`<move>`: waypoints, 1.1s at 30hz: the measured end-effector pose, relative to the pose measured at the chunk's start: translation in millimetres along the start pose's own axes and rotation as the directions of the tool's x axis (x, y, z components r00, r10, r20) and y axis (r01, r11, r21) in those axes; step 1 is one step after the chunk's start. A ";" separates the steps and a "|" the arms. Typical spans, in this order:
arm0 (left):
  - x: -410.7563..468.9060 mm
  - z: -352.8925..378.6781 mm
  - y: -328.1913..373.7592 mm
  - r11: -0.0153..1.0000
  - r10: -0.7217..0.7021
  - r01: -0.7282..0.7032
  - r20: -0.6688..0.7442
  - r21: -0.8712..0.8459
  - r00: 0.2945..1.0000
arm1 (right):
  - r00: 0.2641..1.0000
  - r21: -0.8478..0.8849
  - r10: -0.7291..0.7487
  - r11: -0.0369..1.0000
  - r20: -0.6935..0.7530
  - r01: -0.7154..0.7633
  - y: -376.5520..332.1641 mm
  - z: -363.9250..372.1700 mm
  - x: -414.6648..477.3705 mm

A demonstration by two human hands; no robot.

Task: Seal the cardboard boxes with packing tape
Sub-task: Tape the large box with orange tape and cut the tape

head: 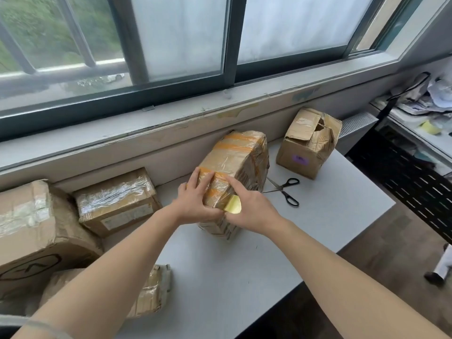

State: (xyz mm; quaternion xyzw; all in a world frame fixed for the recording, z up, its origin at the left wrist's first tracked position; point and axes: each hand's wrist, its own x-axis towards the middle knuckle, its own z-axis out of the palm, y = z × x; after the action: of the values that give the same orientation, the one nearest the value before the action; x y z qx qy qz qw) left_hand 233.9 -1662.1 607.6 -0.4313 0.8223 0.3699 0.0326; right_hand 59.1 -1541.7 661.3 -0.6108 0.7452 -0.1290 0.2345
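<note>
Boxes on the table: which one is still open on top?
The far-right box with the purple mark, behind the scissors. Its top flaps gape, torn and untaped; the other boxes show tape over their tops.

Both arms reach forward, left hand (193, 200) flat, fingers (197, 176) spread, right hand (253, 211) with forefinger straight.

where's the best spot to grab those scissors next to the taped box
Take the scissors by their black handle loops, coming from above on the right side: they lie flat and open, blades pointing left toward the taped box.
</note>
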 end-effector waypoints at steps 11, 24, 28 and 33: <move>-8.7 -1.0 -18.7 0.993 0.048 -0.056 -0.084 -0.099 0.995 | 0.966 -0.054 0.035 0.998 0.257 -0.022 -14.0 -3.4 -9.9; -7.6 31.3 -28.1 0.793 -0.101 0.053 -0.045 -0.607 0.994 | 0.994 -0.157 -0.022 0.987 0.105 0.039 0.8 -40.8 -32.7; -5.7 45.6 -47.2 0.737 -0.086 0.062 -0.002 -0.673 0.996 | 0.975 -0.212 -0.044 0.973 0.216 0.090 5.7 -37.7 -37.6; -10.5 42.9 -48.2 0.685 -0.093 0.055 -0.013 -0.727 0.996 | 0.949 -0.295 0.079 0.955 0.306 0.016 43.9 -34.8 -56.8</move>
State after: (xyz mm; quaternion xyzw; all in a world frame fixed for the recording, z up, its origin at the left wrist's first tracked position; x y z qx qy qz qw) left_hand 264.4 -1644.7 552.5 -0.4507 0.5918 0.6523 -0.1454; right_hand 12.2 -1480.1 680.9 -0.6395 0.7188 0.0857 0.2591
